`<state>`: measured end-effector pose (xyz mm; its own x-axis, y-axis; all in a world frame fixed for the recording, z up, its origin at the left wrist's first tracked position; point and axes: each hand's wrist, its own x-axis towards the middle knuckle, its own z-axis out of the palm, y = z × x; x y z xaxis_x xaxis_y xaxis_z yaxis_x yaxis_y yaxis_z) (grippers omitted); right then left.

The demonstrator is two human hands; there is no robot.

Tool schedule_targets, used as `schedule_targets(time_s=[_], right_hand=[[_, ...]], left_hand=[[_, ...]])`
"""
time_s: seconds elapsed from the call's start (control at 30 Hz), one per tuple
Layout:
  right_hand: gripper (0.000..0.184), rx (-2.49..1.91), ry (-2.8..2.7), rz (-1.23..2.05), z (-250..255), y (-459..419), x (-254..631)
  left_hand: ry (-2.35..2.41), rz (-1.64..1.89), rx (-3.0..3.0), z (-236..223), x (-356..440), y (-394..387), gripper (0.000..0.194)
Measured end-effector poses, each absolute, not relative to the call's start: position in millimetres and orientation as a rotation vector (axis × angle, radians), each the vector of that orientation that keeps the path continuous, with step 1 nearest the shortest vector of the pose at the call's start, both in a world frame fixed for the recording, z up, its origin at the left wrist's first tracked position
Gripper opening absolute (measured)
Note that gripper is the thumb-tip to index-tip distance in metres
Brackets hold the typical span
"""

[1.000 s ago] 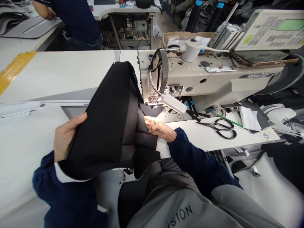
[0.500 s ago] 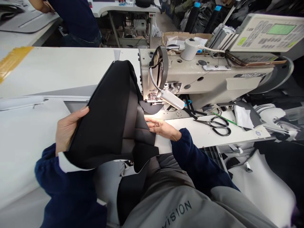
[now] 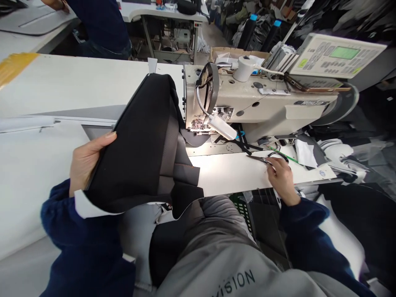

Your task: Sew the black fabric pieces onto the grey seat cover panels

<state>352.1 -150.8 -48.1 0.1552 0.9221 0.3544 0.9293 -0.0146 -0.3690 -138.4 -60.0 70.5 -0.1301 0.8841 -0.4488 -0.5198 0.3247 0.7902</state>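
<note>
Closest in, the front of a grey jacket (image 3: pixel 216 268) fills the bottom of the view, with navy sleeves reaching out on both sides. The left hand (image 3: pixel 89 165) has its grip clamped on the edge of a black upholstery panel (image 3: pixel 133 152), lifting the panel at a tilt above the white worktop (image 3: pixel 93 86). Held this way, its bulk probably stays clear of the stitching area rather than dragging on it. A grey perforated strip (image 3: pixel 170 152) and a line of orange stitching (image 3: pixel 182 165) show on the panel, whose far part runs towards the presser foot (image 3: pixel 198 126) of an industrial sewing machine (image 3: pixel 262 99) and appears to pass under it.

The right hand (image 3: pixel 280 177) lies well apart, to the right, its fingers (image 3: pixel 272 163) coming down on a pair of black-handled scissors (image 3: pixel 261 159); whether that grip has closed on them, I cannot tell. A gooseneck lamp (image 3: pixel 219 126) is aimed low at the needle area, lighting the work there. Beyond the machine sit its control panel (image 3: pixel 337 55) and a cardboard box (image 3: pixel 222 53). Farther off, a co-worker (image 3: pixel 99 24) stands at another worktop.
</note>
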Motion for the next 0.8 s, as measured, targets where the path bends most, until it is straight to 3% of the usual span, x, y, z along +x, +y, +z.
schedule_targets(time_s=[0.13, 0.33, 0.53, 0.67, 0.8], right_hand=[[0.039, -2.153, -1.913, -0.357, -59, -166, 426], [0.044, -2.127, -2.17, -0.356, -56, -165, 439], [0.058, -2.01, -2.534, -0.186, -33, -160, 432], [0.057, -2.051, -2.461, 0.218, -24, -164, 420], [0.048, -1.972, -1.884, 0.864, -23, -172, 359]], left_hand=[[1.143, 1.266, 0.426, 72, -138, -63, 0.029], [1.153, 1.315, 0.437, 87, -135, -68, 0.019], [1.185, 1.367, 0.428, 103, -131, -73, 0.023], [1.164, 1.385, 0.381, 106, -130, -74, 0.023], [1.129, 1.366, 0.421, 105, -133, -74, 0.021]])
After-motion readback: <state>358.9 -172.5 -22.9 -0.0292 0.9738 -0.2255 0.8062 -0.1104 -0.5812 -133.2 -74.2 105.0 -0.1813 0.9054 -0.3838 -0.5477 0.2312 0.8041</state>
